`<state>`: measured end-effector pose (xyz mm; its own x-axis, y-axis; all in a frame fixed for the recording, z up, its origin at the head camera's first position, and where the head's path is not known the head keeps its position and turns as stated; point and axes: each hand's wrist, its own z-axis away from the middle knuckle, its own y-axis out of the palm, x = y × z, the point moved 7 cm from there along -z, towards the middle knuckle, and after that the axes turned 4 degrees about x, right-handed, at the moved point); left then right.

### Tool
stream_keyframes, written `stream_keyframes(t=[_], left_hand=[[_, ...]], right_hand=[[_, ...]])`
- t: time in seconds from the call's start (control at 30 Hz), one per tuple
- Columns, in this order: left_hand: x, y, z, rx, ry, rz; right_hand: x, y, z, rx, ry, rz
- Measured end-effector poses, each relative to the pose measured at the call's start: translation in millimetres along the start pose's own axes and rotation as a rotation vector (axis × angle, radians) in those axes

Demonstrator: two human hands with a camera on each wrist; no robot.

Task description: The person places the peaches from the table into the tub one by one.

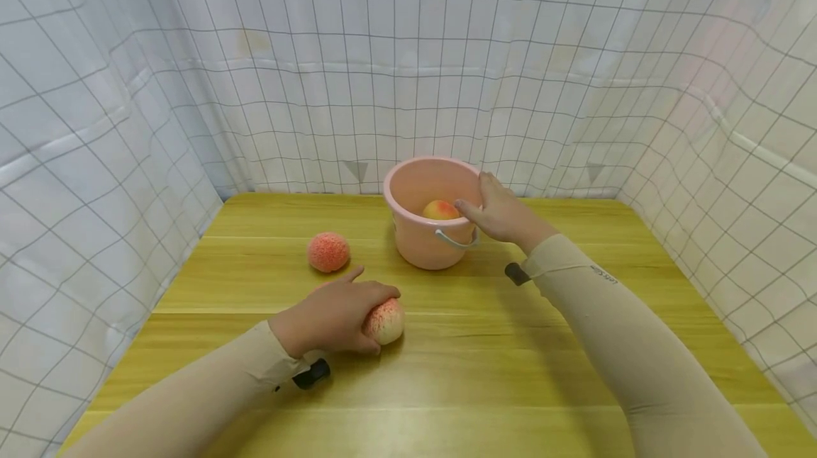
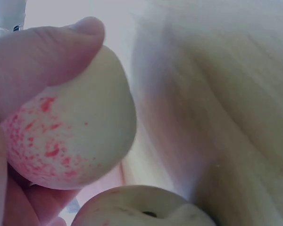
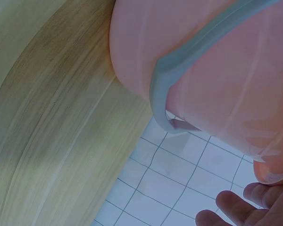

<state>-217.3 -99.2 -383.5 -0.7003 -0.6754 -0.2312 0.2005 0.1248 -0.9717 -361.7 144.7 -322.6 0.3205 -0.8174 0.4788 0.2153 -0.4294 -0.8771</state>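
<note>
In the head view my left hand grips a pale peach with pinkish-red speckles, low over the table. The left wrist view shows the thumb lying across this peach, and a second pale peach with a stem hollow just below it. A redder peach sits on the table beyond the left hand. My right hand holds the right side of a pink bucket at its rim, thumb over the opening and fingers along the outside. Inside the bucket lies a yellow-red peach.
The bucket's grey-white handle hangs down its near side. A wooden table carries everything, with white grid-patterned curtains standing at its back and both sides. Dark wrist devices show below the sleeves.
</note>
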Motion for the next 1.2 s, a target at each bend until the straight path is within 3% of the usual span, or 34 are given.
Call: stream_keyframes(t=[0.3, 0.5, 0.77, 0.93, 1.2], left_hand=[[0.5, -20.8, -2.6, -0.118, 0.029, 0.015], [3.0, -35.5, -3.6, -0.195, 0.010, 0.058], [8.6, -51.7, -7.0, -0.228, -0.042, 0.141], [10.2, -61.5, -9.8, -0.246, -0.031, 0.166], [12.4, -74.0, -14.9, -0.275, -0.026, 0.139]], right_hand=[[-2, 1, -0.9, 0.010, 0.018, 0.008], [-3, 2, -1.3, 0.008, 0.013, -0.001], [-1, 0, -1.1, -0.011, -0.001, -0.014], [0, 0, -0.7, -0.015, -0.004, -0.007], [0, 1, -1.1, -0.010, 0.001, 0.008]])
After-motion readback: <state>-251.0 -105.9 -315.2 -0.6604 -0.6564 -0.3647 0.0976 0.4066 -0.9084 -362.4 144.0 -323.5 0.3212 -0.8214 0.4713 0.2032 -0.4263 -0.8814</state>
